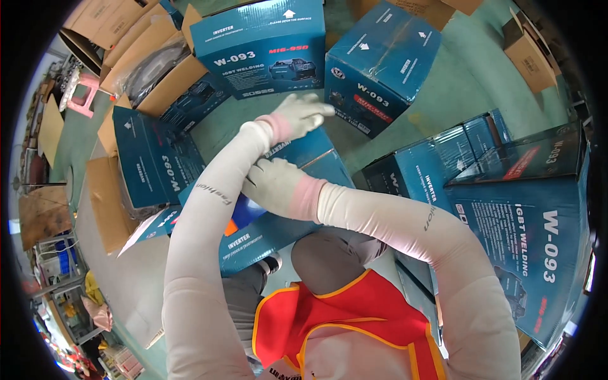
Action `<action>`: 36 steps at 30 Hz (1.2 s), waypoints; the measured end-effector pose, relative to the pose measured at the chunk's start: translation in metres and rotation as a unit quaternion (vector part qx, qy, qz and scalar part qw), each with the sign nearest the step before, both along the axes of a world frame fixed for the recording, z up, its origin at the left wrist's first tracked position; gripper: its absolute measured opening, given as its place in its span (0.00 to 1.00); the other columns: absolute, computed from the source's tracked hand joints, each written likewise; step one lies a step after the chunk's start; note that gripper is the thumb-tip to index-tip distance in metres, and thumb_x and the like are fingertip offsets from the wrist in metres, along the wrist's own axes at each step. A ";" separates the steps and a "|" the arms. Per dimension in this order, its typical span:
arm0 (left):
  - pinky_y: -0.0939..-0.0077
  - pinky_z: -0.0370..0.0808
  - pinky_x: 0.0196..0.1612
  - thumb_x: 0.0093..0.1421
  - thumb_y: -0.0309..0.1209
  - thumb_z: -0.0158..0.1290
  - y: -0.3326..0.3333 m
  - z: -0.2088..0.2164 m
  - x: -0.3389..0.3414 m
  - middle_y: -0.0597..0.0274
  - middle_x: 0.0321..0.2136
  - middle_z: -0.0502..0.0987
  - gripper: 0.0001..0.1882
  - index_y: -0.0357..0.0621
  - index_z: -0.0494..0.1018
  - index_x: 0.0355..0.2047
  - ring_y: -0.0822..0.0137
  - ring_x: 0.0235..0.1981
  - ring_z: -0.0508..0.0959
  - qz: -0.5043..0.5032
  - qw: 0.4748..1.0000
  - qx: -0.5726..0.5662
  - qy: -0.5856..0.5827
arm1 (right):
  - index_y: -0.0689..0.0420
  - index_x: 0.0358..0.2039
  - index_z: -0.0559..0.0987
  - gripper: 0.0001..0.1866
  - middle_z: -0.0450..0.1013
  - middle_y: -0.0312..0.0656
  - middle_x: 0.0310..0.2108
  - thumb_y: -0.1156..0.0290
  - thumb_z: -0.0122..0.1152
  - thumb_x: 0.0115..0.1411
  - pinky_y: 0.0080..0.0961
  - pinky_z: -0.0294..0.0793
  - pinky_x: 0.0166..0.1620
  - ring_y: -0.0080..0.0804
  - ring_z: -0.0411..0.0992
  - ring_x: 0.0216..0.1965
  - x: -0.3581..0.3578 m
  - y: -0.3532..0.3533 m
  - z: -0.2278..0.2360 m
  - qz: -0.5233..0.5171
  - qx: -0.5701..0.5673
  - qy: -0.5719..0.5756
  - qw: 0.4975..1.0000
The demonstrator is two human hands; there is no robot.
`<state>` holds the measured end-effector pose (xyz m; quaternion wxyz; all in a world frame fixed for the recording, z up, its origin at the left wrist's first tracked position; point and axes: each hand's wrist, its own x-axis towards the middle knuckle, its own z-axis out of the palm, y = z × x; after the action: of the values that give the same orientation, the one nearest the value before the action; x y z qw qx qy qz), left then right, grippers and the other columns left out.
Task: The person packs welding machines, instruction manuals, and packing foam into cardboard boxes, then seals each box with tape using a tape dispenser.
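A blue printed carton (278, 235) stands in front of my knees, with a tan seam running along its top. My left hand (296, 118), in a white glove with a pink cuff, is over the carton's far edge. Its fingers stretch out to the right and hold nothing. My right hand (275, 185), gloved alike, is closed low over the carton's left part. Under it shows a blue tool with an orange part (230, 227), perhaps a tape dispenser; my right hand and left forearm hide most of it.
Several similar blue cartons surround me, including one at the back (259, 47), one at the back right (386, 63) and a stack (525, 240) at right. An open carton (174, 82) with a plastic-wrapped item stands at back left. A pink stool (82, 88) is farther left.
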<state>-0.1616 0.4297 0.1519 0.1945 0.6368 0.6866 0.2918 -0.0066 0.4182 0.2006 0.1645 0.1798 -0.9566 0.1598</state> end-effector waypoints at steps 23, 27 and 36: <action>0.39 0.59 0.52 0.67 0.44 0.33 0.010 -0.005 0.036 0.61 0.34 0.80 0.19 0.56 0.75 0.38 0.54 0.44 0.76 0.037 0.997 0.048 0.041 | 0.34 0.52 0.76 0.16 0.71 0.45 0.38 0.58 0.53 0.64 0.35 0.72 0.44 0.44 0.71 0.42 0.019 0.234 0.007 -0.116 0.340 -0.392 0.847; 0.43 0.58 0.53 0.66 0.44 0.37 -0.004 0.011 0.054 0.62 0.28 0.79 0.20 0.57 0.78 0.29 0.60 0.38 0.77 -0.015 0.980 0.042 0.195 | 0.59 0.37 0.80 0.20 0.75 0.48 0.38 0.53 0.52 0.60 0.39 0.71 0.45 0.46 0.74 0.42 0.003 0.175 -0.032 -0.075 0.282 -0.359 0.887; 0.59 0.55 0.63 0.64 0.47 0.41 0.065 -0.005 0.167 0.67 0.62 0.65 0.26 0.59 0.66 0.61 0.62 0.62 0.63 -0.040 0.833 -0.463 0.300 | 0.57 0.34 0.77 0.09 0.73 0.48 0.37 0.67 0.52 0.58 0.41 0.75 0.44 0.48 0.74 0.41 0.015 0.176 -0.105 -0.093 0.239 -0.337 0.906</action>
<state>0.0052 0.4945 0.1472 0.2628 0.5555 0.7397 -0.2742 0.0085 0.5939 0.0957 -0.2017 0.0592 -0.9769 -0.0385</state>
